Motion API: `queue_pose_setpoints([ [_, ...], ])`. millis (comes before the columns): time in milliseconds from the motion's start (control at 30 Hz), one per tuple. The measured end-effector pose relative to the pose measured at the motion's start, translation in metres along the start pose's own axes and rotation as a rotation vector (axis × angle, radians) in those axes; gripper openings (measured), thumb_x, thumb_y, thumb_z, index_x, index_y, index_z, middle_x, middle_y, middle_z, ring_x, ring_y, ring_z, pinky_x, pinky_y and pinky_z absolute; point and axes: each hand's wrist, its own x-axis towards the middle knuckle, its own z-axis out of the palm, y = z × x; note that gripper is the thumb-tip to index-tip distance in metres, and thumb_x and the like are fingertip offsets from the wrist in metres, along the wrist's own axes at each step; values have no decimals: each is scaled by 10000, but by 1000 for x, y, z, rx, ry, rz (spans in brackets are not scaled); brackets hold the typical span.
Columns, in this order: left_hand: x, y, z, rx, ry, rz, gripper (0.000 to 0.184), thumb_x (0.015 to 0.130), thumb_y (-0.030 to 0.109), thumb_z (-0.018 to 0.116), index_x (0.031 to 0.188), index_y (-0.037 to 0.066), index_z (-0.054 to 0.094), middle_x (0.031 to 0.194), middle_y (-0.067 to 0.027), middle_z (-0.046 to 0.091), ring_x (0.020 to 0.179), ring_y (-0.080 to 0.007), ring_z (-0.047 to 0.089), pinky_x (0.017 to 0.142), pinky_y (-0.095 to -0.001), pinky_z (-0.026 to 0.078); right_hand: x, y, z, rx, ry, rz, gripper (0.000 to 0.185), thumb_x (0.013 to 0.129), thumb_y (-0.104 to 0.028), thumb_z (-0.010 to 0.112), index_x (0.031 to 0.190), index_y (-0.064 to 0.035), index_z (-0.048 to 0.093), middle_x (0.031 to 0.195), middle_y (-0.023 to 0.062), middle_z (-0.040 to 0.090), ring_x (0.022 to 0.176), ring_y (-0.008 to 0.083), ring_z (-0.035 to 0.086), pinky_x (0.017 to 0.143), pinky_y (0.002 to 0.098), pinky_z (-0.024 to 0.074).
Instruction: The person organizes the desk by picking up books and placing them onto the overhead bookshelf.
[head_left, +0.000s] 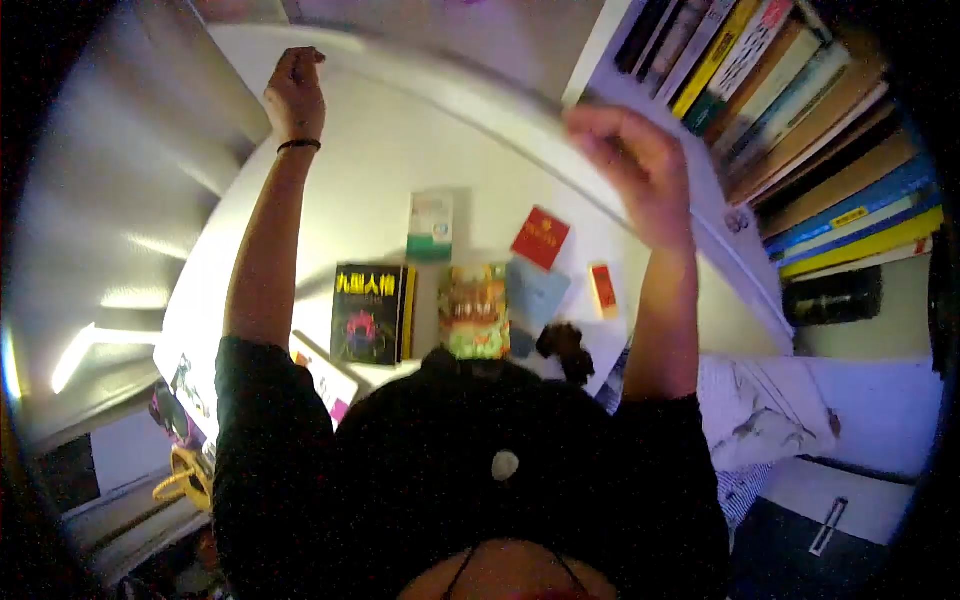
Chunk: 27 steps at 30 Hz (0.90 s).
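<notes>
My left hand [297,95] is raised over the far left of the white table [380,130], a dark band round its wrist. Its fingers are curled closed, and whatever they may hold is hidden. On the right, my right hand [640,170] hovers near the table's far edge, blurred by motion. Its fingers bend towards the thumb; I cannot tell whether anything is between them. Below the hands lie a green-and-white box [430,227], a red booklet [541,237], a black book [370,315] with yellow lettering and a colourful illustrated book [474,311].
A light blue item [540,292], a small red-and-white box [603,291] and a dark brown object [567,350] lie at the right. Packed bookshelves [780,90] border the table on that side. A bright lamp [75,355] shines at the left.
</notes>
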Motion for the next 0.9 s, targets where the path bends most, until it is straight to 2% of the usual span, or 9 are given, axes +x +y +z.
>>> queue_pose_setpoints([
  [33,-22,-11,-9,-127,-134,-347,141,834,150,527,910,56,600,794,-34,628,736,-186,610,663,-281,467,-1,6,3,162,20,70,214,834,-78,582,1035,-7,590,1001,31,605,937,101,540,843,236,413],
  [67,-42,-39,-8,-110,-154,-382,141,834,150,527,910,56,600,794,-34,628,736,-186,610,663,-281,467,2,6,-1,8,-9,19,258,834,-73,576,1083,-6,560,1090,51,579,1003,127,529,878,252,399],
  [100,-68,-79,-1,-67,-233,-336,167,826,158,545,951,58,590,851,-51,620,777,-194,606,695,-292,470,3,10,6,205,136,-24,253,791,-137,648,1025,-51,605,986,24,609,899,111,560,830,268,442],
  [133,-98,-107,4,-29,-311,-285,205,817,166,562,993,60,581,908,-68,612,817,-203,602,727,-303,472,3,7,1,81,70,-63,386,830,-104,578,1191,-7,480,1240,102,486,1190,191,413,998,336,308],
  [200,-144,-130,9,228,-696,-325,360,778,205,611,1103,69,536,1027,-125,578,890,-252,590,809,-346,467,5,13,1,236,42,-157,514,812,-201,629,1272,-100,422,1369,79,327,1262,273,317,1033,425,238],
  [333,-221,-154,47,467,-1084,-407,695,688,409,661,1229,42,427,1160,-223,514,1018,-348,541,876,-411,442,5,5,5,142,84,-39,522,793,-190,641,1259,-89,430,1342,87,371,1264,270,317,1027,416,238],
  [500,-264,-133,85,597,-1225,-722,720,680,504,629,1206,60,419,1147,-207,523,1061,-339,521,867,-428,442,5,10,4,82,157,14,537,777,-153,634,1258,-53,416,1297,101,428,1269,257,314,1014,398,250],
  [767,-279,-136,99,613,-1258,-772,776,655,556,636,1226,96,380,1169,-190,507,1084,-326,504,872,-435,434,5,14,1,162,31,-132,574,772,-200,648,1258,-18,403,1322,118,384,1264,242,314,1015,397,256],
  [900,-283,-102,110,690,-1115,-895,918,620,543,670,1327,138,247,1203,-176,463,1113,-305,474,873,-439,430,9,5,6,41,96,-82,500,803,-162,606,1241,-4,423,1304,124,408,1247,234,337,1019,392,265],
])
